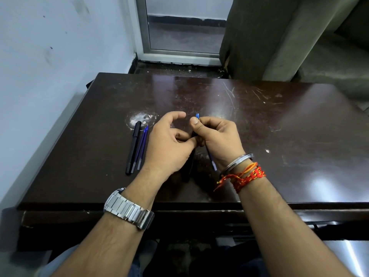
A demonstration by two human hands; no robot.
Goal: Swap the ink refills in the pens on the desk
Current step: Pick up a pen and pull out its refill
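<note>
Holding a thin blue refill, the right hand is curled almost closed around it. The blue tip pokes out past the thumb, and the other end sticks out below the wrist. The left hand is half open. Its first finger and thumb are curved with a gap between them, and its lower fingers touch the right hand. A dark pen body seems to be under the left hand, but I cannot tell if the hand is gripping it or if it just lies on the desk.

I think the job is about in the middle. At least one pen looks taken apart, and this refill has not gone into a pen body yet.

To the left, near the left hand, a black pen lies on the desk. Two more blue refills lie just beside it, side by side. They are probably waiting for their turn.

Nothing blocks the hands. The desk top is dark, shiny and scratched, with a white worn patch behind the pen. A dark pen could be hard to spot on it.
</note>
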